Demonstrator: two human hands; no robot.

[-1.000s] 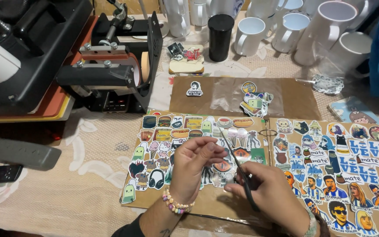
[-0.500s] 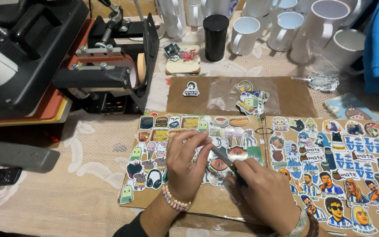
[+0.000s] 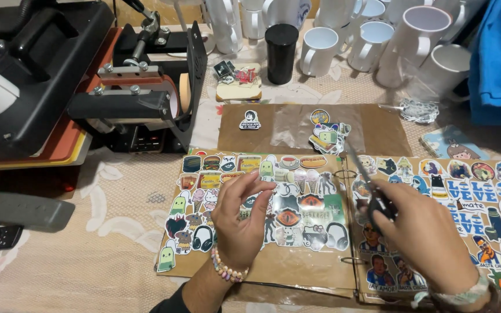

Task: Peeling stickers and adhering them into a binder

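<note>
Lace cloth covers the desk, with a mug press at its far left edge and white mugs along the far edge. Open near the front edge lies a sticker binder. The left hand hovers over its left page, fingers pinched narrow on a small clear sticker, I think. The right hand grips scissors, blades pointing away. Trimming well probably means cutting close, with the pinching fingertips kept clear.
</note>
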